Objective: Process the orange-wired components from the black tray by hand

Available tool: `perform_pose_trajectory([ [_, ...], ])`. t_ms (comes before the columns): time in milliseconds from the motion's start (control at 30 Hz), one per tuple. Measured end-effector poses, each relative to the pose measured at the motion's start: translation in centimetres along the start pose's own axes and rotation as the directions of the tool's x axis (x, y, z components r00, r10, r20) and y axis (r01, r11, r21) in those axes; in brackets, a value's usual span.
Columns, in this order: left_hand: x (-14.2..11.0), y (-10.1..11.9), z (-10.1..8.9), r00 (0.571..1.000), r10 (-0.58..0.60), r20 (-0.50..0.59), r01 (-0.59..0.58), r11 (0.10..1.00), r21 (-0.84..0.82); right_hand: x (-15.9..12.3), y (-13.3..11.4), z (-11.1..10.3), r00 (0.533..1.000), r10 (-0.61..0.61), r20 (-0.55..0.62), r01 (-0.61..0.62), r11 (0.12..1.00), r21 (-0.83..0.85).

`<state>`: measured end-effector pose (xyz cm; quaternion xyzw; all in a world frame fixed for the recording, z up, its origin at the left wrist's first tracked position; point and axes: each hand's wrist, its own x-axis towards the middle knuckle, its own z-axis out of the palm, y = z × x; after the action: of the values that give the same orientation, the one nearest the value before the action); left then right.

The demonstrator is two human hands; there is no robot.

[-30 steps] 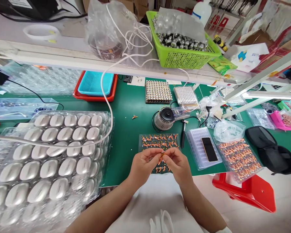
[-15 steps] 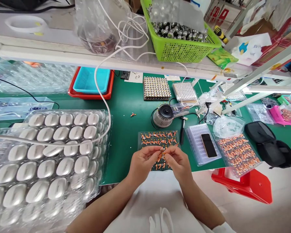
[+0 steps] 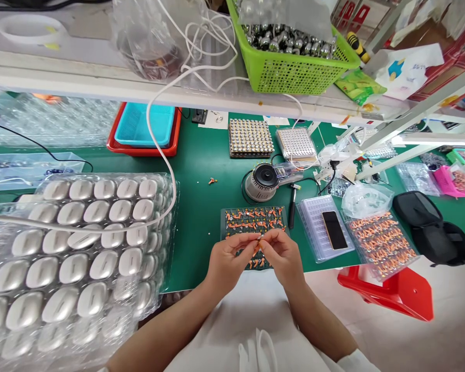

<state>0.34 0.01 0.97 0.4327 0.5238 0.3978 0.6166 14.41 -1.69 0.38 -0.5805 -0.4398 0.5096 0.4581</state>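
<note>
Barely shifted since the earlier frame: pinching 1 half-hidden small part point(image 3: 259, 241) between fingertips of left hand point(image 3: 227, 261) and right hand point(image 3: 284, 258), over tray point(image 3: 223, 221). Could slip from too light a pinch, dropping among orange pieces point(image 3: 236, 225) or bouncing toward hammer point(image 3: 292, 209).

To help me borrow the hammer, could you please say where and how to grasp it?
I would grip the hammer by its dark handle, from above, fingers across it: it lies flat, its slim handle pointing toward the near edge of the bench.
</note>
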Motion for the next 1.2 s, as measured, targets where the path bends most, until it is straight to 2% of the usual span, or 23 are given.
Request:
perform_pose_trajectory([
  [400, -0.1, -0.2, -0.1, 0.998, 0.057, -0.009, -0.056, 0.994, 0.097, 0.3, 0.2, 0.3, 0.998, -0.019, -0.054, 0.016, 0.998, -0.054],
  [767, -0.4, -0.7, -0.1, 0.994, 0.110, -0.011, -0.108, 0.984, 0.140, 0.2, 0.6, 0.8, 0.995, -0.004, -0.099, 0.001, 1.000, -0.031],
  [1000, -0.5, -0.7, -0.5, 0.988, 0.150, 0.021, -0.152, 0.976, 0.158, 0.2, 0.4, 0.9, 0.997, 0.029, -0.071, -0.030, 1.000, -0.002],
  [1200, -0.5, -0.1, -0.9, 0.986, 0.165, 0.029, -0.168, 0.977, 0.133, 0.2, -0.1, 1.1, 0.991, 0.091, -0.095, -0.080, 0.991, 0.107],
])
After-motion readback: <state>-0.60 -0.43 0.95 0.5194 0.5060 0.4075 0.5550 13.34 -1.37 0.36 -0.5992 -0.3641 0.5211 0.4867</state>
